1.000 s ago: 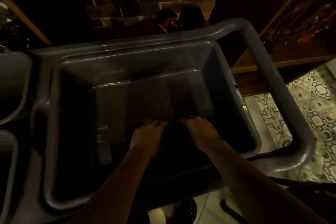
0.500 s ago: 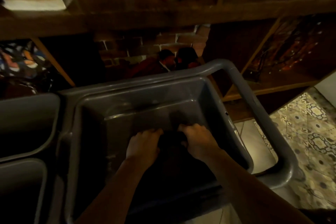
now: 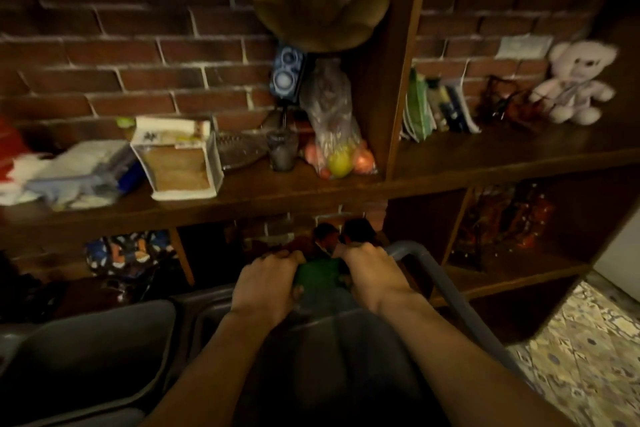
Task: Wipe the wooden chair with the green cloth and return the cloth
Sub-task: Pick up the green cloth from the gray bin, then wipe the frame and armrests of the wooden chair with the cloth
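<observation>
Both hands, left [image 3: 265, 284] and right [image 3: 375, 276], pinched the cloth [image 3: 317, 276] above the bin [image 3: 346, 340]; best lifted clear, kept bunched.

Two bare forearms are seen entering from the lower edge of the head view, one from the lower left and one from the lower right. No sleeve, cuff or glove is shown on either arm as far up as the frame allows; the arms are uncovered from wrist to the picture's edge. The left hand [image 3: 265, 288] is shown from the back, with knuckles and the wrist crease faintly made out in the dim light. The right hand [image 3: 375, 279] is likewise presented from the back, its knuckle ridge and wrist tendons lightly marked. No ring, watch, bracelet or strap is visible on either wrist or on the fingers that show. Fingernails cannot be made out through the blur.
</observation>
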Demonstrator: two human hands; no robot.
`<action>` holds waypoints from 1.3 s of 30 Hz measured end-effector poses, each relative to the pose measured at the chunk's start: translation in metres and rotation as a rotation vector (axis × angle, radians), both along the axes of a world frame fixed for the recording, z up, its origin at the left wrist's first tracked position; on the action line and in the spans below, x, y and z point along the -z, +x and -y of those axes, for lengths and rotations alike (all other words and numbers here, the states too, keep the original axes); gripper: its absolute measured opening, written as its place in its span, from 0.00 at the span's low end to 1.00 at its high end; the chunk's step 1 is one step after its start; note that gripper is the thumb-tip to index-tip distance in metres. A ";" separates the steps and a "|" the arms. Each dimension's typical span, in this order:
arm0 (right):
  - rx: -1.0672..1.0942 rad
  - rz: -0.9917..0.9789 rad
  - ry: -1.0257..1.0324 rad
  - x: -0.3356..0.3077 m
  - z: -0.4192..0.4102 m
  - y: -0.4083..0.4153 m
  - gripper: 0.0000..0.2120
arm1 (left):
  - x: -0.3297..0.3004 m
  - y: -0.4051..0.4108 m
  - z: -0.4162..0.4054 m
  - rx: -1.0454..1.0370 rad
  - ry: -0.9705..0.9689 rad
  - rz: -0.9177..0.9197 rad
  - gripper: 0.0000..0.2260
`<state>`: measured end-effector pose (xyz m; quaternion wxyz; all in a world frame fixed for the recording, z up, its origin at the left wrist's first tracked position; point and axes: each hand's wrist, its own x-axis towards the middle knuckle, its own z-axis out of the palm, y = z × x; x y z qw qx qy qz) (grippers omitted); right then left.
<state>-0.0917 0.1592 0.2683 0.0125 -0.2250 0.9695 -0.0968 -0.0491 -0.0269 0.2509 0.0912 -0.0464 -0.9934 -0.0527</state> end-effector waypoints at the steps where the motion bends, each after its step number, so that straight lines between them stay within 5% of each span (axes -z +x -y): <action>1: -0.003 -0.035 -0.019 -0.014 0.002 0.000 0.18 | -0.014 -0.001 0.002 -0.003 -0.012 -0.025 0.19; 23: 0.066 -0.608 -0.085 -0.221 0.013 0.039 0.16 | -0.229 0.003 0.020 0.160 -0.053 -0.473 0.18; 39: 0.584 -0.716 0.104 -0.242 -0.211 0.138 0.18 | -0.255 0.015 -0.225 0.688 0.081 -0.539 0.18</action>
